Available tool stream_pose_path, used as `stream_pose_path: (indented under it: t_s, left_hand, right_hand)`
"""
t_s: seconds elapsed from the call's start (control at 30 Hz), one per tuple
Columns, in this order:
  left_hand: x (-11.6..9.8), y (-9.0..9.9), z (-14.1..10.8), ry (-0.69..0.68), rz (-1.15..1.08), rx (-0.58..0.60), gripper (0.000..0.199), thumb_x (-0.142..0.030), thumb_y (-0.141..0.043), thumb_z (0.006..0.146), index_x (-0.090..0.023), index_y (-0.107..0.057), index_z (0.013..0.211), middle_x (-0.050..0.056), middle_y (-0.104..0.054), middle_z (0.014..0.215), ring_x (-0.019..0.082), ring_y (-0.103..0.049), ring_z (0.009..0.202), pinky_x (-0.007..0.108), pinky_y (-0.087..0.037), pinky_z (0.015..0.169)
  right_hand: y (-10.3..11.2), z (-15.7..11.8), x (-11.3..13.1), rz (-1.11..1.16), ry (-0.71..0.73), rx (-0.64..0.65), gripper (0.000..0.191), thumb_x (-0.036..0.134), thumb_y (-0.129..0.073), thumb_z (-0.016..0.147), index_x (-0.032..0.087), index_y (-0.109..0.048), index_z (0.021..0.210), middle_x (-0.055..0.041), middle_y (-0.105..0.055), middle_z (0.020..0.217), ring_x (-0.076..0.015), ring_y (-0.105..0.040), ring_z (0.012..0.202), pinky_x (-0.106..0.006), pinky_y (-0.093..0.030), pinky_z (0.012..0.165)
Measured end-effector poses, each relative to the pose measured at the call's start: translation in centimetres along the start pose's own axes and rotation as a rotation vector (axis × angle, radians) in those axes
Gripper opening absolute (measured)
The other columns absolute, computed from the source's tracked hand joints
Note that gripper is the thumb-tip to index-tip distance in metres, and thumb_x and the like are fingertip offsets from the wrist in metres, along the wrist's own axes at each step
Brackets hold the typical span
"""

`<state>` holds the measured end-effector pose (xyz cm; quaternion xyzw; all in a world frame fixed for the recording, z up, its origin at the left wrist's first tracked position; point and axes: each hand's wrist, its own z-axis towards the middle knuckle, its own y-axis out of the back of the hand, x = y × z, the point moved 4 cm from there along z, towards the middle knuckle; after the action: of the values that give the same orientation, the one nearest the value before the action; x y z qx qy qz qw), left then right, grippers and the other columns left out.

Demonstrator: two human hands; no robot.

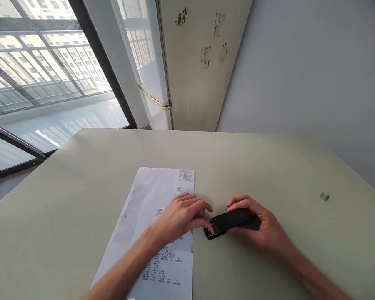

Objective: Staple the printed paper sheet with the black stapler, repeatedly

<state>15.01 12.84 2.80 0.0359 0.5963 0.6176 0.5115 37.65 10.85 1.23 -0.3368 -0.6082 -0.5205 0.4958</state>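
Note:
A black stapler [234, 220] lies at a slant just right of the paper, with its front end pointing left. My right hand [261, 225] is closed around its rear part, fingers over the far side and thumb along the near side. My left hand [187, 214] rests over the right edge of a printed white paper sheet [128, 225]. Its thumb tip touches the metal area at the stapler's front end, while the index finger is bent and apart from the thumb. Part of the printed text is hidden under my left hand and forearm.
The pale table [253, 166] spreads out around both hands. A short strip of staples [324, 196] lies on the right. Behind the table stand a refrigerator [200, 91] with worn marks, a grey wall [300, 75] and, at left, a dark-framed glass door [106, 62].

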Motion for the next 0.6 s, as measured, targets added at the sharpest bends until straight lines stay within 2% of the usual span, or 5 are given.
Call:
stream_pose_path:
  t_s: [0.13, 0.27, 0.43, 0.5, 0.6]
  left_hand:
    - [-0.1, 0.6, 0.1, 0.005, -0.020, 0.004, 0.037, -0.055, -0.066, 0.095, -0.021, -0.067, 0.107, -0.002, -0.071, 0.081, 0.015, -0.063, 0.073, 0.030, -0.047, 0.074]
    - [0.5, 2.9, 0.2, 0.075, -0.021, 0.001, 0.034, -0.052, -0.069, 0.096, -0.024, -0.065, 0.115, 0.001, -0.074, 0.098, 0.019, -0.067, 0.091, 0.032, -0.051, 0.084]
    - [5.3, 7.0, -1.5, 0.335, 0.313, -0.196, 0.035, -0.052, -0.054, 0.104, -0.025, -0.062, 0.124, 0.007, -0.068, 0.126, 0.029, -0.058, 0.121, 0.048, -0.047, 0.105]
    - [7.7, 8.0, -2.5, 0.424, 0.420, -0.235, 0.039, -0.053, -0.050, 0.104, -0.023, -0.061, 0.126, 0.011, -0.062, 0.132, 0.033, -0.053, 0.127, 0.055, -0.043, 0.109]
    - [10.5, 8.8, -3.8, 0.522, 0.515, -0.275, 0.040, -0.050, -0.042, 0.105, -0.018, -0.061, 0.121, 0.017, -0.059, 0.130, 0.036, -0.050, 0.124, 0.059, -0.041, 0.109]
  right_hand:
    - [0.1, 0.1, -0.1, 0.000, 0.003, -0.010, 0.025, 0.042, -0.088, 0.079, 0.030, -0.072, 0.095, -0.0018, -0.067, 0.110, -0.0196, -0.065, 0.088, -0.030, -0.053, 0.080]
    - [-0.1, 0.1, 0.3, -0.046, 0.000, -0.001, 0.022, 0.040, -0.086, 0.081, 0.030, -0.072, 0.094, -0.0016, -0.068, 0.109, -0.0187, -0.064, 0.084, -0.030, -0.052, 0.076]
    - [-0.3, -0.2, 0.7, -0.034, -0.030, 0.011, 0.022, 0.041, -0.084, 0.084, 0.030, -0.069, 0.096, -0.0012, -0.069, 0.110, -0.0180, -0.063, 0.083, -0.030, -0.050, 0.074]
    - [-0.4, -0.2, 0.7, -0.036, -0.036, 0.012, 0.022, 0.041, -0.083, 0.085, 0.031, -0.069, 0.098, -0.0009, -0.069, 0.110, -0.0183, -0.063, 0.085, -0.030, -0.050, 0.076]
    - [-0.5, 0.0, 0.5, -0.040, -0.039, 0.017, 0.023, 0.041, -0.083, 0.085, 0.031, -0.069, 0.100, -0.0008, -0.069, 0.111, -0.0189, -0.063, 0.086, -0.031, -0.050, 0.077]
